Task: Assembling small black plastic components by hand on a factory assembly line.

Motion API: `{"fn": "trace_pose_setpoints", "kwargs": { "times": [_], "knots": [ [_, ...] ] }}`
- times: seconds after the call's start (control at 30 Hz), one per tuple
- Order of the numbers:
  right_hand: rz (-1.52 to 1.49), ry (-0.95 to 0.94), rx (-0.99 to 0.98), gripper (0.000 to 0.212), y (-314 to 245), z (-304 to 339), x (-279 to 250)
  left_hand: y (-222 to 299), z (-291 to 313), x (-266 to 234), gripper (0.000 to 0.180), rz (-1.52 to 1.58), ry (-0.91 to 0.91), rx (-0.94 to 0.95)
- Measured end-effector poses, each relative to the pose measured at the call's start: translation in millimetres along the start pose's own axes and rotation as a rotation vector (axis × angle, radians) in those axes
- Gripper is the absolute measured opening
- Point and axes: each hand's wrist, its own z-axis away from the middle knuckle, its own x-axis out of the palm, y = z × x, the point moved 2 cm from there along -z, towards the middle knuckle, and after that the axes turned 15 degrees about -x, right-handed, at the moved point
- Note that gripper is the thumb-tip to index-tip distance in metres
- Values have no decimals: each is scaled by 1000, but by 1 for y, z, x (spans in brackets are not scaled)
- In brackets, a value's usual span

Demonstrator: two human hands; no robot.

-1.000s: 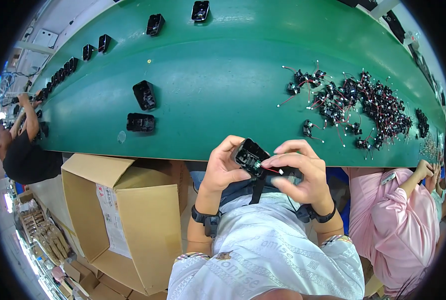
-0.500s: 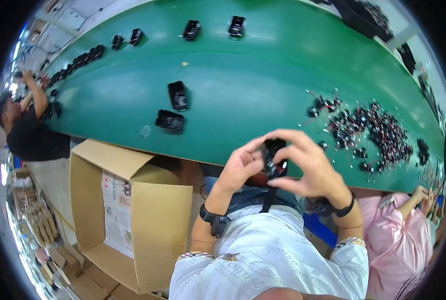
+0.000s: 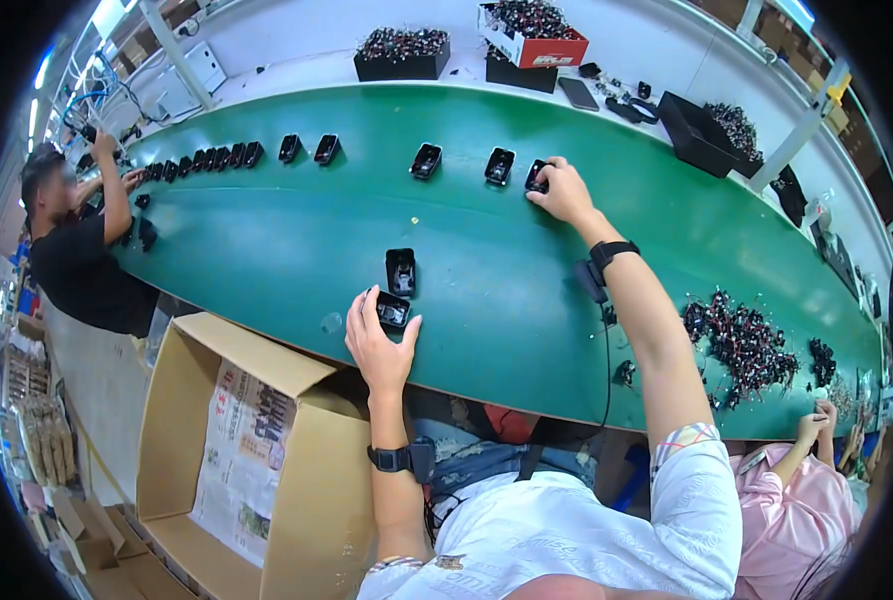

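Observation:
At the far side of the green table, my right hand has its fingers on a black plastic housing, at the right end of a spaced-out row. My left hand is nearer the front edge, thumb and fingers on either side of another open black housing. Just beyond that one lies a similar housing, with small parts showing inside. Two more housings, one and another, sit left of my right hand.
A heap of small wired parts covers the table's right side. Bins of parts stand behind the table. An open cardboard box is at the front left. One co-worker is at the far left, another in pink at the right.
My hands have parted from the black piece they held together. The right has reached to the far row with a housing; the left has come down on a near one. The view has tilted up.

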Motion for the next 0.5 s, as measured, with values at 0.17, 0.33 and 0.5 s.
{"fn": "trace_pose_setpoints", "kwargs": {
  "times": [0.17,0.33,0.5],
  "knots": [
    [15,-39,-23,42,-3,-2,-3,0,5,3,71,-6,24,-23],
    [85,35,-64,50,-5,29,-40,6,5,4,68,151,23,-15],
    [-4,-319,-134,28,-32,108,-133,8,4,-2,69,109,25,42]
  ]
}}
